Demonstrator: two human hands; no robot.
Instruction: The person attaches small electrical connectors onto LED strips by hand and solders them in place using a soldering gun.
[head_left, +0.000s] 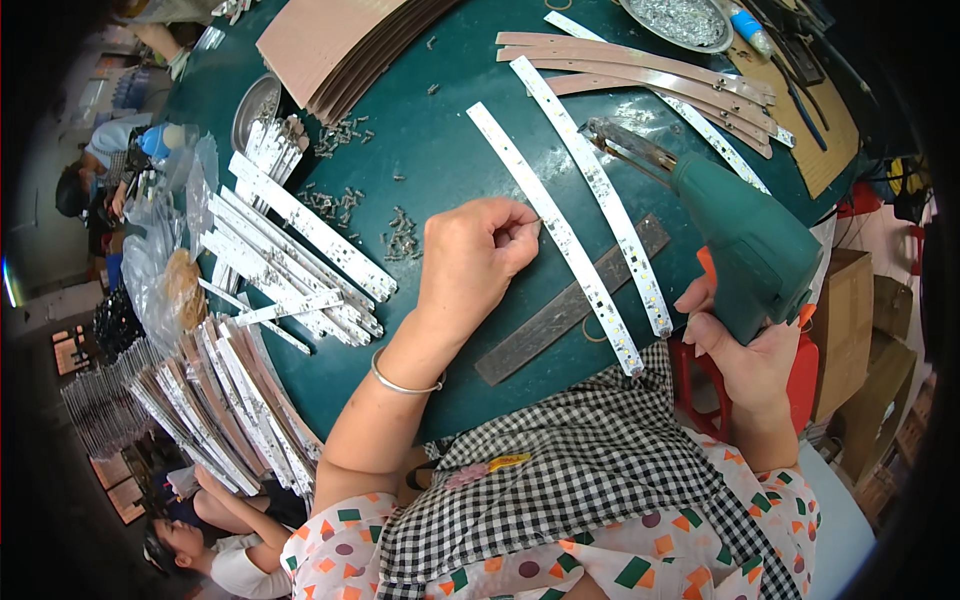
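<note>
Left hand (470, 262) pinches a small screw at the edge of a white light strip (553, 235) on the green worktop (450, 150), fingers closed tight to seat it. Right hand (745, 360) is wrapped round the green electric screwdriver (740, 235), tip raised clear above a second strip (600, 190). Loose screws (400, 235) sit just left of the hand; stacked strips (290, 250) crowd the left edge, with open room between the two hands.

A round dark-green table (440, 150) filled the middle of the scene. Brown cardboard boxes (860, 340) stood stacked at the right, beside a red stool (800, 380). At the far left lay a pale floor (60, 300).
</note>
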